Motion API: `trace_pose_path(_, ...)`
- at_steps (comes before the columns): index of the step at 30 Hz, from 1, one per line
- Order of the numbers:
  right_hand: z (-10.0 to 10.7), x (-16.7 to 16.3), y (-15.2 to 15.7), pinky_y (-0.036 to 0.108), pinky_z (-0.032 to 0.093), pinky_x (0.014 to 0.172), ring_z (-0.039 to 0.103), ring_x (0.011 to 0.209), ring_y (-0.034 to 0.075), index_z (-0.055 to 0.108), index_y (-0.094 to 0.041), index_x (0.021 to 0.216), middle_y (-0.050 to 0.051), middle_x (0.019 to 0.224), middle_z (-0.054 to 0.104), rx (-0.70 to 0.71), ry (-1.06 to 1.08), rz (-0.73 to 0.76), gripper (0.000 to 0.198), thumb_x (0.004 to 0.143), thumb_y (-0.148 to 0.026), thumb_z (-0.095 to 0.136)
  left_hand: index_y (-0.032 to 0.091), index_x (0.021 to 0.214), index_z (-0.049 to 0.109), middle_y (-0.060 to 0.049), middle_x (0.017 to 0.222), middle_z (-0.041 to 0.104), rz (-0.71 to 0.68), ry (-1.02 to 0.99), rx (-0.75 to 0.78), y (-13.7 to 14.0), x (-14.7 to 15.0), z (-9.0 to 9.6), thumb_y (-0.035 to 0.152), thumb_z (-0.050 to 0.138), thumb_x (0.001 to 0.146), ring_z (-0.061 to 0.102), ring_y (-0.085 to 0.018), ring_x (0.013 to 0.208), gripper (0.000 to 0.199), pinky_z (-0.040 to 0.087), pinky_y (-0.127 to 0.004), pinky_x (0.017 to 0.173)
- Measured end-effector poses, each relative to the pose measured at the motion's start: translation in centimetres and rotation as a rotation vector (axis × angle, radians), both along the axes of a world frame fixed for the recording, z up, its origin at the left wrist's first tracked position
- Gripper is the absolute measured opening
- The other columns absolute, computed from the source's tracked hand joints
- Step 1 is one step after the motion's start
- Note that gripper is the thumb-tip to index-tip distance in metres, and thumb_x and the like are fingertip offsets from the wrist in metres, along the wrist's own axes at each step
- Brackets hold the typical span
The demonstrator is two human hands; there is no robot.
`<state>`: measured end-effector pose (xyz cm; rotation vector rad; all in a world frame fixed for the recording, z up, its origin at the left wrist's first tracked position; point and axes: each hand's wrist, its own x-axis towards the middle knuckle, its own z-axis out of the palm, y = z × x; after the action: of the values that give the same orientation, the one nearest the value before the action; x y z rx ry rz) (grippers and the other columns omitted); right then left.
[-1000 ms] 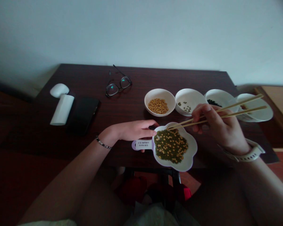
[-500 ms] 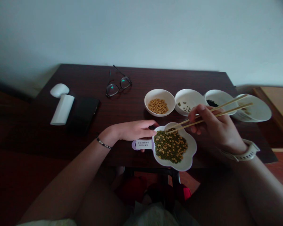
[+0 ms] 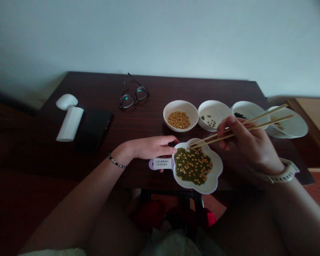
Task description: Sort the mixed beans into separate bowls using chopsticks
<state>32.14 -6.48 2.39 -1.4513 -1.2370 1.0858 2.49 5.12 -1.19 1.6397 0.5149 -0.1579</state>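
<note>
A white flower-shaped dish (image 3: 216,170) with a purple-edged, labelled handle (image 3: 161,164) is at the table's near edge. In it lie green mung beans mixed with yellow soybeans (image 3: 193,165). My left hand (image 3: 154,146) is closed on the dish's left side, one fingertip on the rim and another showing below the handle. My right hand (image 3: 242,138) holds a pair of wooden chopsticks (image 3: 213,138), their tips low over the beans by the dish's far left rim. Whether a bean is pinched between the tips, I cannot tell.
Behind the dish stand a bowl of soybeans (image 3: 179,120), a bowl with a few green beans (image 3: 216,110), a bowl of black beans (image 3: 245,106) and a bowl with pale contents (image 3: 293,124). Eyeglasses (image 3: 134,97), a black phone (image 3: 94,129) and a white device (image 3: 70,124) lie leftward.
My right hand has shifted slightly to the right with the chopsticks, and their tips have drawn a little up and right in the dish. My left hand and the dish have stayed in place.
</note>
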Motion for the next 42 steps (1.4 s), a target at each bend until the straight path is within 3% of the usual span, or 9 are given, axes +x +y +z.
trace_pose_path(6,-0.9,-1.0,0.0,0.024,0.053,0.054,0.064,0.057,0.014,0.077,-0.021,0.086,0.004,0.068,0.072,-0.049,0.129,0.087,0.045,0.11,-0.056,0.065,0.017,0.137,0.062,-0.008,0.111,0.077,0.007,-0.01,0.006,0.0,0.0,0.0,0.054,0.06,0.109,0.072,-0.02,0.092,0.046,0.055,-0.03,0.077)
trace_pose_path(13,-0.9,-2.1,-0.3,0.022,0.054,0.053,0.067,0.057,0.014,0.078,-0.02,0.086,0.004,0.067,0.073,-0.105,0.213,0.207,0.046,0.11,-0.057,0.066,0.018,0.136,0.063,-0.007,0.108,0.077,0.019,-0.052,0.054,0.0,0.1,-0.2,0.053,0.062,0.108,0.073,-0.022,0.099,0.044,0.055,-0.03,0.079)
trace_pose_path(19,-1.0,-1.6,-0.2,0.022,0.053,0.051,0.065,0.054,0.013,0.079,-0.02,0.086,0.004,0.065,0.072,-0.106,0.261,0.143,0.048,0.109,-0.06,0.066,0.017,0.137,0.062,-0.006,0.109,0.076,0.013,-0.037,0.035,-0.1,0.0,-0.1,0.052,0.061,0.109,0.071,-0.019,0.092,0.045,0.055,-0.03,0.078)
trace_pose_path(29,-1.0,-1.9,0.0,0.024,0.053,0.05,0.066,0.053,0.014,0.078,-0.021,0.084,0.004,0.064,0.073,-0.039,0.135,0.102,0.049,0.109,-0.061,0.066,0.017,0.134,0.064,-0.007,0.106,0.077,0.009,-0.035,0.011,0.0,-0.1,-0.3,0.054,0.061,0.109,0.072,-0.02,0.091,0.044,0.055,-0.03,0.074)
trace_pose_path(37,-1.6,-1.9,0.0,0.025,0.053,0.05,0.066,0.054,0.015,0.076,-0.022,0.085,0.004,0.067,0.072,-0.07,0.205,0.071,0.047,0.107,-0.062,0.067,0.017,0.139,0.063,-0.01,0.119,0.076,-0.002,-0.019,0.012,0.0,0.0,-0.3,0.053,0.06,0.11,0.073,-0.02,0.095,0.047,0.057,-0.029,0.075)
trace_pose_path(42,-1.2,-1.9,-0.1,0.024,0.051,0.049,0.063,0.052,0.014,0.075,-0.021,0.084,0.003,0.064,0.071,-0.093,0.252,0.058,0.048,0.107,-0.062,0.067,0.017,0.139,0.062,-0.01,0.117,0.075,0.011,-0.012,-0.022,0.0,-0.1,-0.4,0.056,0.06,0.109,0.071,-0.019,0.092,0.049,0.057,-0.028,0.072)
